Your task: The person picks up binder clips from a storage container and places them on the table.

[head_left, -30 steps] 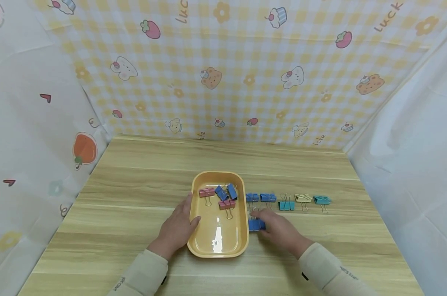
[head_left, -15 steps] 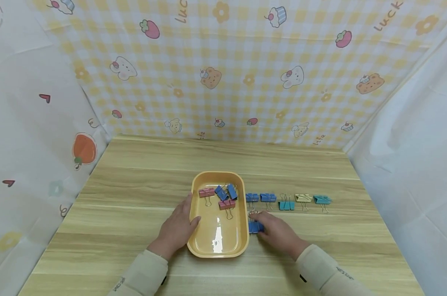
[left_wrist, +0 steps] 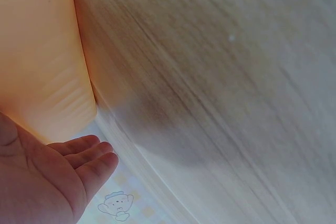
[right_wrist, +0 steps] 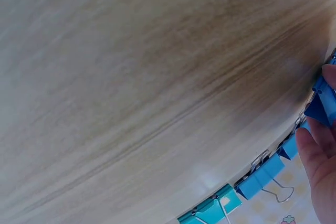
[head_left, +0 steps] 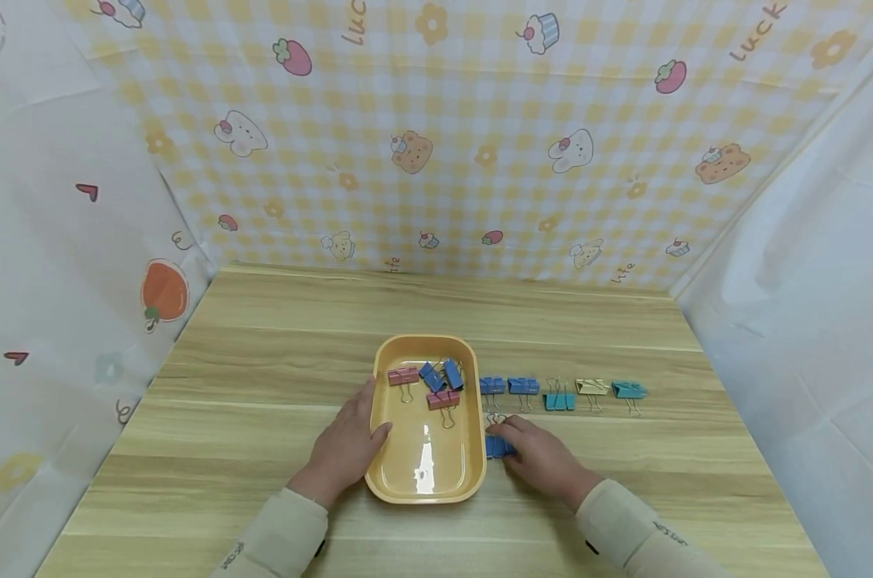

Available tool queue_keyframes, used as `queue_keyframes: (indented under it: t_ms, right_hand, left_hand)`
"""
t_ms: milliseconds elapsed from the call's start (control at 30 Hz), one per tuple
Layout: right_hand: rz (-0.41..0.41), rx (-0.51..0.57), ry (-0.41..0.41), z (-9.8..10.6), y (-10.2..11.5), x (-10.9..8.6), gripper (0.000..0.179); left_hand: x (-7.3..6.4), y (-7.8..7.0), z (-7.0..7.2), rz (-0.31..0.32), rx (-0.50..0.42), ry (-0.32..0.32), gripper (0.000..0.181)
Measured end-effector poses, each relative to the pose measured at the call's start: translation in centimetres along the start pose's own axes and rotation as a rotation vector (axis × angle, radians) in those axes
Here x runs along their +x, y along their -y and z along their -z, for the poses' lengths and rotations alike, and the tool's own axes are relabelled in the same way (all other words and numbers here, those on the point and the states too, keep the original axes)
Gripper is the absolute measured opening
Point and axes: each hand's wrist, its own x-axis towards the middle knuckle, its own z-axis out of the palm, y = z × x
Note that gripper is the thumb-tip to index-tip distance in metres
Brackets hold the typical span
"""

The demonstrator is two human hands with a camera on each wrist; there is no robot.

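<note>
My left hand holds the left side of the yellow tray in the head view, thumb over the rim and fingers along the outer wall. In the left wrist view its fingers extend beside the tray wall. Just right of the tray, my right hand pinches a blue binder clip at table level, its wire handles toward the back. The right wrist view shows that clip between thumb and fingers. Inside the tray lie two pink binder clips and two blue ones.
Behind the right hand a row of binder clips runs rightward from the tray: two blue, a teal, a yellow and another teal. The wooden table meets a patterned cloth at the back.
My right hand has shifted the blue binder clip slightly toward the table's near side, along the tray's right wall. The left hand and tray have stayed in place.
</note>
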Motion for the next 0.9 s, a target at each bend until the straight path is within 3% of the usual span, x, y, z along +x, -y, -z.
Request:
queue_keyframes:
  t_ms: [267, 900]
  right_hand:
    - [0.027, -0.032, -0.033, -0.35, -0.04, -0.19, 0.038]
    - [0.003, -0.045, -0.039, -0.2, 0.5, -0.57, 0.042]
  left_hand:
    - [-0.02, 0.06, -0.15, -0.006, 0.001, -0.005, 0.078]
    - [-0.05, 0.12, -0.16, -0.023, 0.003, -0.028, 0.078]
